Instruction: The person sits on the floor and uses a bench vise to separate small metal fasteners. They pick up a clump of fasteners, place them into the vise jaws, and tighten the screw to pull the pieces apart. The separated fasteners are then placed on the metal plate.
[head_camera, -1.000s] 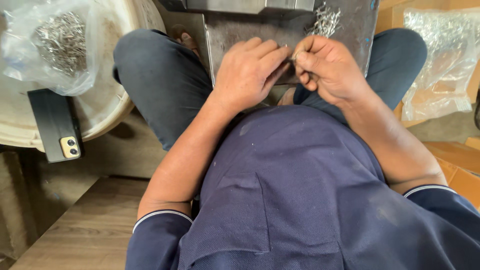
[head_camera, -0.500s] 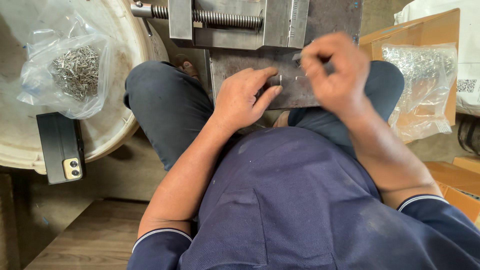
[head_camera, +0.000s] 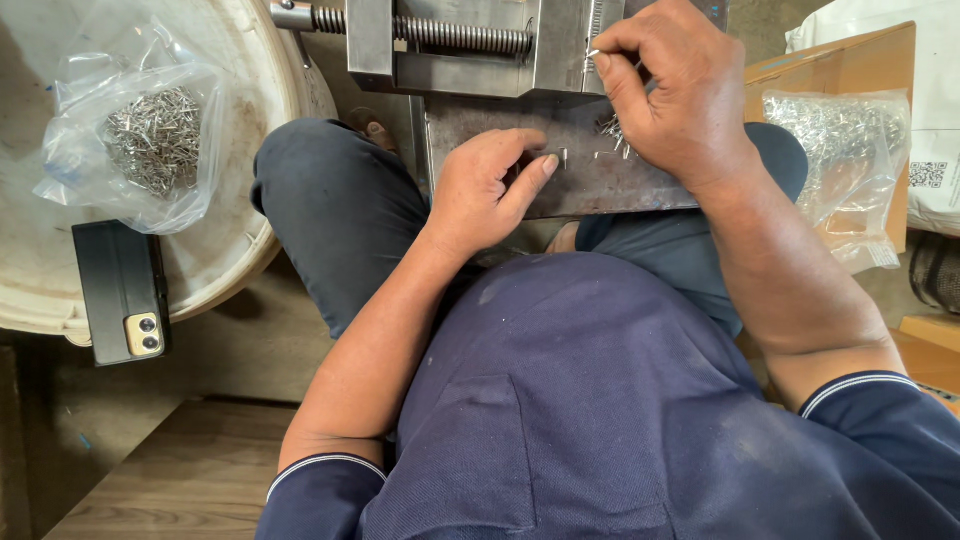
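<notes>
A dusty concrete floor sat beneath me, with a strip of wooden planking (head_camera: 170, 480) at the lower left and a dull grey steel plate (head_camera: 600, 190) lying across my lap as the work surface. Only the head camera gave a view, looking straight down.

Change first: my right hand (head_camera: 680, 95), which half a second earlier had been low on the plate beside the left, had lifted up to the machined steel vise with its threaded screw (head_camera: 450, 40). Thumb and forefinger were pressed together on a small thin silver metal pin (head_camera: 594, 53), its tip right at the vise jaw. That looked to me like a piece moving from pile to clamp.

My left hand (head_camera: 480, 190) had stayed flat on the plate, fingers curled loosely, the forefinger touching a short loose pin (head_camera: 560, 157); it pinched nothing. A little scatter of bright pins (head_camera: 612, 135) lay just under my right palm.

Off left, a clear crinkled plastic bag of shiny wire pieces (head_camera: 150, 135) rested in a worn white round plastic tub (head_camera: 265, 220), with a black phone in a case (head_camera: 122, 290) on its rim. Right, another clear bag of metal bits (head_camera: 835, 150) leaned on a brown cardboard box (head_camera: 800, 65).
</notes>
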